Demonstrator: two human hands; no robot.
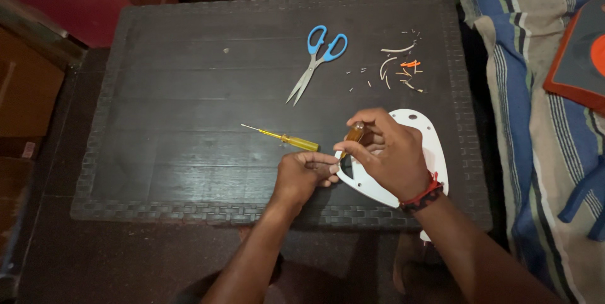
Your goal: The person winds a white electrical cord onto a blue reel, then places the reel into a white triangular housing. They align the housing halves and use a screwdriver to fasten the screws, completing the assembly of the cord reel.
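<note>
White plastic shows under both hands: a flat curved plate (435, 146) lies on the dark table (189, 172), mostly covered by the right hand (386, 153). That hand is closed around the amber handle of a screwdriver (354, 134), held upright with its tip down on the plate's near edge. The left hand (304, 175) sits just beside it, fingertips pinched together against the plate's rim where the tip meets it; whether they grip something small there cannot be told. The two hands touch or nearly touch. A red and dark band (423, 195) circles the right wrist.

Just beyond the left hand lies a second screwdriver with a yellow handle (287, 139), pointing left. Farther out are blue-handled scissors (317, 59), shut, and beyond the right hand a scatter of wire scraps (400, 68), white and orange. A striped cloth (523, 90) lies to the right of the table.
</note>
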